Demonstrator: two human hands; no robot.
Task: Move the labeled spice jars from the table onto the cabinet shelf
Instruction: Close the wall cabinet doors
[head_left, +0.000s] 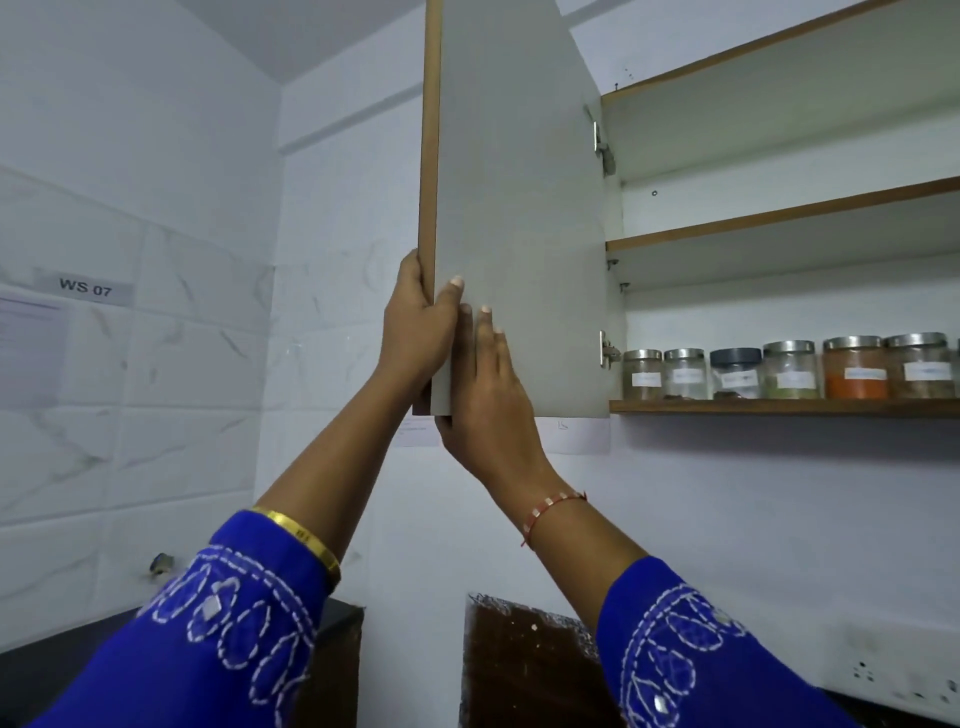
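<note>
While the left hand (415, 322) gripped the cabinet door's (519, 208) free edge and the right hand (485, 384) lay flat against it, six labeled spice jars (789, 370) already lined the bottom shelf (779, 407) at right, suggesting near completion.

— What's the room like?
— White marble-look wall tiles (156, 322) on the left, with a grey sign (85, 287) reading "WS 07" (a blurred paper sheet (31, 348) hangs below it).
— And lower down?
— A dark surface (52, 654) in the corner, and a plain white wall (727, 519) on the right.
</note>
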